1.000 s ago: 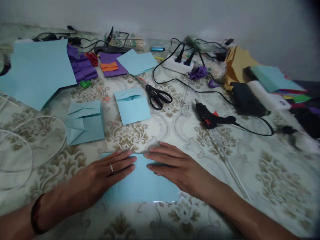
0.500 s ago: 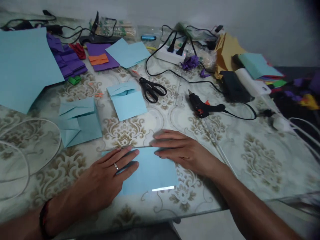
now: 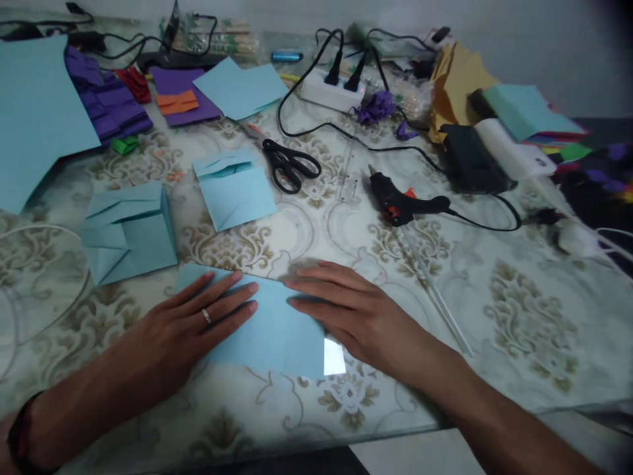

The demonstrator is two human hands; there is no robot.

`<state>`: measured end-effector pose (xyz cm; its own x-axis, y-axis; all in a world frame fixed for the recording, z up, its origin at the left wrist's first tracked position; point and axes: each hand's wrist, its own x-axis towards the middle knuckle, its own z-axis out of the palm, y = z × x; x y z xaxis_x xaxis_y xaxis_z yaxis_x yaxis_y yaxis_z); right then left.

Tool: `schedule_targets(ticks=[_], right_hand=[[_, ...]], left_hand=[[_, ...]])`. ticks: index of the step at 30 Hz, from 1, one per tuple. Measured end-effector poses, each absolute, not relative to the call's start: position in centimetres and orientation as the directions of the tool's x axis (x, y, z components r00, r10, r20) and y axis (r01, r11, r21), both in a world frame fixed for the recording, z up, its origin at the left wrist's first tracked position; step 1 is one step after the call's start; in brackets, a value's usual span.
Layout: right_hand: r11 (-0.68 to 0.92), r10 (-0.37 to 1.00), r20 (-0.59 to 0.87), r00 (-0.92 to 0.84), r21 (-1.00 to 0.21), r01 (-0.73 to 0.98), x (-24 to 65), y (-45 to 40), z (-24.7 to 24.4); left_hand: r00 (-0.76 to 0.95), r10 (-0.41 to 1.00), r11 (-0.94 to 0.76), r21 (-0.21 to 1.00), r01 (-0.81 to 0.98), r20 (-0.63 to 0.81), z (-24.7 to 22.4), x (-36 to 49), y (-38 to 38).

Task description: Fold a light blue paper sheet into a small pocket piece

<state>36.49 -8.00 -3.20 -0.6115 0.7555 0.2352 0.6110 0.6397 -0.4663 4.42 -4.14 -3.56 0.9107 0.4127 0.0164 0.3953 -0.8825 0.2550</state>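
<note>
A sheet of light blue paper [image 3: 277, 336] lies on the patterned table cover near the front edge. My left hand [image 3: 208, 323], with a ring on one finger, rests flat on the paper's left part, fingers stretched out. Across its upper right part lies my right hand [image 3: 346, 303], also flat with fingers extended, touching the far edge. Beyond my hands stand a folded light blue paper bag [image 3: 138, 237] on the left and a smaller flat folded blue paper piece [image 3: 237, 191] beside it. Parts of the sheet are hidden under both hands.
Black-handled scissors [image 3: 291, 165] and a black glue gun [image 3: 405, 198] lie beyond my hands. A clear glue stick [image 3: 435, 290] extends from the gun. Farther back are a white power strip [image 3: 331, 92] with cables, purple folded paper [image 3: 109, 105] and a large blue sheet [image 3: 39, 119].
The blue sheet and both hands now sit farther left in view, the sheet slightly turned. The surrounding things have also shifted in the picture as the camera moved. Both hands stay flat on the paper.
</note>
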Motion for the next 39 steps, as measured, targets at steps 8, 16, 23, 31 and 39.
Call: schedule_targets(ticks=[8,16,23,31,39], right_hand=[[0.609,0.776,0.241,-0.583,-0.527,0.593,36.6,-7.5,-3.2],[0.69,0.719,0.243,-0.651,-0.354,0.631,35.8,-8.2,-3.8],[0.726,0.668,0.148,-0.729,-0.345,0.595,34.6,-7.7,-4.1],[0.717,0.68,0.202,-0.704,-0.385,0.582,34.8,-7.4,-4.7],[0.729,0.678,0.231,-0.698,-0.335,0.597,34.8,-7.4,-5.8]], left_hand=[[0.872,0.479,-0.867,0.214,0.45,0.106,-3.9,6.0,-5.7],[0.86,0.509,-0.84,0.236,0.489,0.028,-4.3,6.5,-6.5],[0.85,0.524,-0.822,0.294,0.488,0.057,-4.3,6.7,-6.7],[0.797,0.603,-0.775,0.263,0.575,0.036,-4.2,6.8,-7.2],[0.804,0.591,-0.795,0.222,0.565,0.07,-4.4,6.9,-7.6]])
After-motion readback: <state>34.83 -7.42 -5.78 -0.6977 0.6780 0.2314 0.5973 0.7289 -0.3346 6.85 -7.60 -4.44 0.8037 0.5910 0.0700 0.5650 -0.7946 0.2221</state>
